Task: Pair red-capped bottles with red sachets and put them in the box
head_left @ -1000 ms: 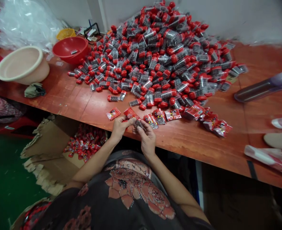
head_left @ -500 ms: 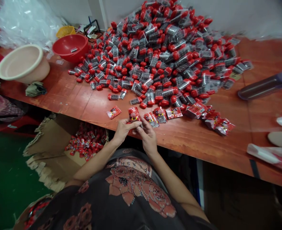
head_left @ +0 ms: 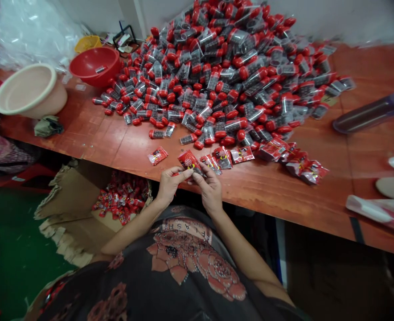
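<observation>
A worker in a dark floral top (head_left: 190, 263) holds a red foil sachet (head_left: 190, 162) between both hands at the front edge of a red-painted wooden table (head_left: 267, 196). The sachet sits just above that edge, its long axis tilted from upper left to lower right, its upper end pointing away from the worker and toward the left side of the heap. The fingers of the left hand (head_left: 168, 185) close on its lower edge, while the right hand (head_left: 211, 188) pinches its lower-right end; both grips are shut on the packet. Just beyond the hands, a row of filled sachets (head_left: 240, 154) lies on the tabletop, with a lone sachet (head_left: 157, 155) to the left. Behind them rises a large heap of clear tubes with red caps (head_left: 217, 76), dark contents showing inside. A red plastic basin (head_left: 95, 66) and a cream basin (head_left: 25, 91) stand toward the table's far left, near a mass of clear plastic (head_left: 30, 31). Below the table edge, an open cardboard box (head_left: 66, 209) holds more red sachets (head_left: 121, 198), above a green floor (head_left: 13, 267).
</observation>
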A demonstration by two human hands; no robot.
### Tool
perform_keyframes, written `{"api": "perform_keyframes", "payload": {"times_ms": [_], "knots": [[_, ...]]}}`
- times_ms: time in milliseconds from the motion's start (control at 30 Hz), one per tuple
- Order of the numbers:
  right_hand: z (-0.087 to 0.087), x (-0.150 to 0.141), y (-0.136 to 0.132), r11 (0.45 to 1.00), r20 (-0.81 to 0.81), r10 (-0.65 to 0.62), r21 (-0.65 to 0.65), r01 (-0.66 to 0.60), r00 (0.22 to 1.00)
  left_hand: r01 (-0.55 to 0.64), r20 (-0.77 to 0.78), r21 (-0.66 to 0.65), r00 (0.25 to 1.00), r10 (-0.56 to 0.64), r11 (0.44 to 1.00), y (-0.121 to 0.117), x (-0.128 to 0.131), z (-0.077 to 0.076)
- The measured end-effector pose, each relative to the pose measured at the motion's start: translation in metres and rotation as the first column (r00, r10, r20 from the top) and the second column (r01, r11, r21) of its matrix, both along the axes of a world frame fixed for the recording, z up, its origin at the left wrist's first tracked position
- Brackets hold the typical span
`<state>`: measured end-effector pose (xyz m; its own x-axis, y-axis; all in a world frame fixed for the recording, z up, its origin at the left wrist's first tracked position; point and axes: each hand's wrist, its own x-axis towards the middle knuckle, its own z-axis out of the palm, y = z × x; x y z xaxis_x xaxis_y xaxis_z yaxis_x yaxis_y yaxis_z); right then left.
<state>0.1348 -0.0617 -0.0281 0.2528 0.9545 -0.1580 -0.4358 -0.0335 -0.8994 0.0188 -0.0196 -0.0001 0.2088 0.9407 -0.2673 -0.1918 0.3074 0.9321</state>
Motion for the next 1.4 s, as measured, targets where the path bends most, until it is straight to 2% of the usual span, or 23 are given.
{"api": "perform_keyframes", "payload": {"times_ms": [167,367,500,567,667,700,733,767,833,900,933,1033,1100,1200,1333,1400], "knots": [[-0.004,0.007,0.002,0.995,0.042,0.102,0.0,-0.102,0.994,0.038,0.027,-0.023,0.999,-0.037,0.999,0.014,-0.007,0.003],[-0.017,0.015,0.007,0.998,0.255,-0.059,0.011,0.058,0.965,0.08,0.034,-0.069,0.996,-0.078,0.994,0.015,0.0,-0.005],[-0.018,0.039,0.012,0.987,0.311,-0.082,-0.104,0.12,0.947,0.067,0.071,-0.255,0.996,-0.051,0.964,0.019,-0.003,-0.01],[-0.017,0.058,0.013,0.973,0.478,-0.123,-0.115,0.2,0.87,0.06,0.135,-0.35,0.991,-0.013,0.935,0.023,-0.008,-0.012],[-0.014,0.073,0.012,0.94,0.784,-0.204,-0.01,0.341,0.586,0.052,0.198,-0.405,0.98,0.032,0.913,0.025,-0.013,-0.014],[-0.012,0.072,0.012,0.935,0.831,-0.22,0.032,0.352,0.51,0.06,0.205,-0.4,0.978,0.025,0.915,0.024,-0.013,-0.014],[-0.01,0.067,0.011,0.943,0.849,-0.222,0.061,0.328,0.48,0.074,0.213,-0.387,0.977,0.011,0.919,0.023,-0.012,-0.014],[-0.008,0.059,0.011,0.961,0.844,-0.2,0.07,0.267,0.498,0.091,0.222,-0.369,0.975,-0.007,0.925,0.021,-0.01,-0.014],[-0.006,0.038,0.013,0.996,0.788,-0.081,0.049,0.068,0.611,0.098,0.229,-0.341,0.973,-0.019,0.935,0.018,-0.006,-0.013],[-0.006,0.018,0.016,0.996,0.709,0.044,0.026,-0.088,0.704,0.069,0.214,-0.328,0.977,0.003,0.942,0.015,-0.003,-0.012],[-0.007,0.01,0.018,0.992,0.679,0.072,0.024,-0.121,0.731,0.049,0.204,-0.32,0.979,0.019,0.946,0.014,-0.002,-0.012],[-0.01,0.0,0.023,0.988,0.644,0.087,0.04,-0.147,0.76,0.014,0.196,-0.295,0.979,0.046,0.955,0.014,-0.004,-0.013],[-0.011,0.002,0.028,0.987,0.616,0.096,0.041,-0.153,0.782,0.032,0.22,-0.297,0.975,0.036,0.954,0.014,-0.007,-0.013],[-0.01,0.01,0.04,0.991,0.496,0.11,0.008,-0.132,0.861,0.085,0.231,-0.343,0.973,-0.004,0.936,0.016,-0.016,-0.013],[0.004,0.03,0.057,0.988,0.358,0.15,-0.035,-0.148,0.922,0.073,0.202,-0.406,0.979,0.012,0.911,0.028,-0.035,-0.013],[0.016,0.04,0.061,0.966,0.31,0.259,-0.059,-0.253,0.915,0.024,0.211,-0.423,0.975,0.072,0.906,0.039,-0.045,-0.012]]}}
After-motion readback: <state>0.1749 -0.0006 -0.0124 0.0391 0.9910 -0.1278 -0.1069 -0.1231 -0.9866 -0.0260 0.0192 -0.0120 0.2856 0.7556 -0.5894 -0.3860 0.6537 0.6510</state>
